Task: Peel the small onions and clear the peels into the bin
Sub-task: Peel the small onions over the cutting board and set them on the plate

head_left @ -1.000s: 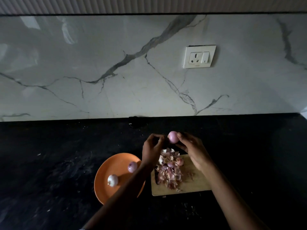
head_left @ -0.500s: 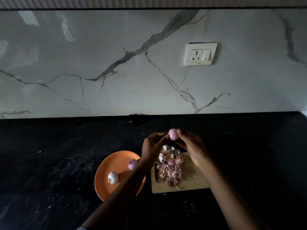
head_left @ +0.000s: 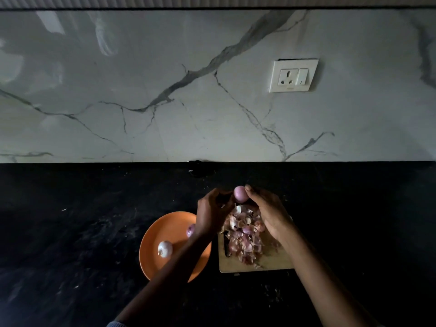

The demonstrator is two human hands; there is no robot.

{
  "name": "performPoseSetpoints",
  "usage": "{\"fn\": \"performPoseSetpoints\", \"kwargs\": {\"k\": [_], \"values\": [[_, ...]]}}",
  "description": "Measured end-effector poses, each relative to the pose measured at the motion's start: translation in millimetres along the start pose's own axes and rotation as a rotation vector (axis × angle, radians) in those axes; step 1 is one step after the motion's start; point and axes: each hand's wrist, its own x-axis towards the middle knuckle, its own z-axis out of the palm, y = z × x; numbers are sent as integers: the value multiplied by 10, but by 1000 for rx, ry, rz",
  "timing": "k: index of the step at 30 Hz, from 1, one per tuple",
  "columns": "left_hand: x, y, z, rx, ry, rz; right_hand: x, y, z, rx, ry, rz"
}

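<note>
A small pink onion (head_left: pixel 240 194) is held up above the far edge of a wooden cutting board (head_left: pixel 276 261). My right hand (head_left: pixel 269 212) pinches it from the right with fingertips and thumb. My left hand (head_left: pixel 212 212) has curled fingers touching its left side. A heap of pink and white onion peels (head_left: pixel 245 237) covers the board. An orange plate (head_left: pixel 174 226) to the left holds a white onion (head_left: pixel 165 249) and a purple onion (head_left: pixel 190 230), partly hidden by my left wrist. No bin is in view.
The board and plate sit on a black stone counter (head_left: pixel 82 232) strewn with small flakes. A marble backsplash (head_left: pixel 165 90) rises behind, with a white wall socket (head_left: pixel 293 75) at the upper right. A dark blade edge lies on the board's left side under the peels.
Both hands stay at the onion above the board. My left hand's fingers have closed in against the onion's left side. The view has shifted slightly.
</note>
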Motion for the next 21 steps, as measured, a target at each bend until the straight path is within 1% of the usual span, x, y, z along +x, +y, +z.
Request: {"fn": "performPoseSetpoints", "kwargs": {"k": [3, 5, 6, 9, 10, 11, 13, 17, 19, 21], "values": [[-1, -5, 0, -3, 47, -58, -2, 5, 43, 60, 0, 10], [20, -11, 18, -92, 24, -114, 9, 5, 51, 99, 12, 37], [32, -13, 29, -212, 6, -173, 11, 0, 56, 116, 11, 50], [58, 58, 51, -704, -23, -438, 33, -11, 13, 180, 21, 59], [75, 60, 47, -821, -40, -520, 33, -26, -18, 209, 26, 45], [84, 52, 38, -912, -64, -591, 35, -37, -49, 233, 28, 33], [96, 9, -7, -1018, -117, -675, 29, -56, -94, 267, 31, 27], [108, -34, -61, -1125, -151, -711, 26, -37, -163, 271, 37, 30], [95, -36, -64, -1093, -175, -712, 0, -15, -172, 254, 23, 19], [62, -57, -56, -973, -195, -708, -38, 13, -160, 233, 26, 12]]}}
